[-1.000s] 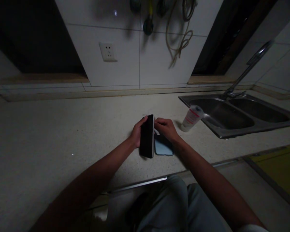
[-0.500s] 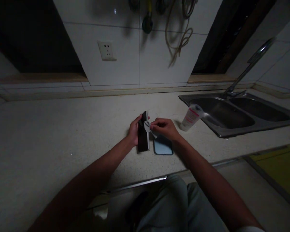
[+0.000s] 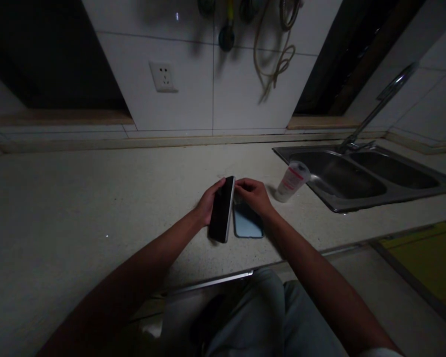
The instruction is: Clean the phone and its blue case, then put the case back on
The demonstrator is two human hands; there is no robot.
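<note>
A dark-screened smartphone (image 3: 222, 210) with a pale metal edge is held up on its side, tilted, above the counter. My left hand (image 3: 208, 202) is wrapped around its left side, thumb near the top. At the phone's upper right edge, my right hand (image 3: 254, 194) is closed in a pinch. The small white wipe in its fingers is almost wholly hidden behind the phone and the hand. Below my right hand a light-blue phone case (image 3: 248, 222) lies on the counter, its upper part covered by that hand.
A clear plastic cup (image 3: 292, 182) with red print stands right of my right hand. Further right is a steel double sink (image 3: 334, 204) with a tall faucet (image 3: 381, 104). The pale counter (image 3: 134, 188) runs along a tiled wall with a socket (image 3: 163, 77) and hanging cords (image 3: 278, 64).
The phone has turned to show more of its screen and tilted rightward. My right hand has moved from the front of its edge to behind it, and the white wipe has gone from sight.
</note>
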